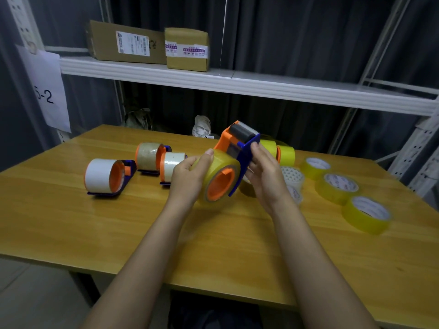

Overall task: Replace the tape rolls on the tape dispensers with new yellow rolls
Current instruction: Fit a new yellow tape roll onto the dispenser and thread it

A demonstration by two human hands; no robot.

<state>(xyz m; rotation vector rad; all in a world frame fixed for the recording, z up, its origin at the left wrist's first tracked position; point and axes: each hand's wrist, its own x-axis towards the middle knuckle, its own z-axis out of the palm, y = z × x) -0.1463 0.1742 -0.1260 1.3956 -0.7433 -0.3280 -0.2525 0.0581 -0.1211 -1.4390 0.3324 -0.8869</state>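
Held above the surface (118, 224), the dispenser (245, 148) is pinched by the right hand (263, 176) while the yellow roll (215, 172), seated on its hub, is gripped by the left hand (190, 176); if skewed, the roll could be jammed or dropped.

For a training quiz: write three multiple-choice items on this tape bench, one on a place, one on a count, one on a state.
1. Where do the cardboard boxes sit?
A. on the table
B. on the shelf
C. on the floor

2. How many loose yellow rolls lie flat at the table's right side?
A. one
B. three
C. six

3. What state is the dispenser in the hands in?
A. it carries a yellow roll
B. it carries a white roll
C. it carries no roll

Key: 1 B, the boxes stand on the shelf above the table. 2 B, three loose yellow rolls lie there. 3 A, the left hand grips the yellow roll on the dispenser that the right hand holds.
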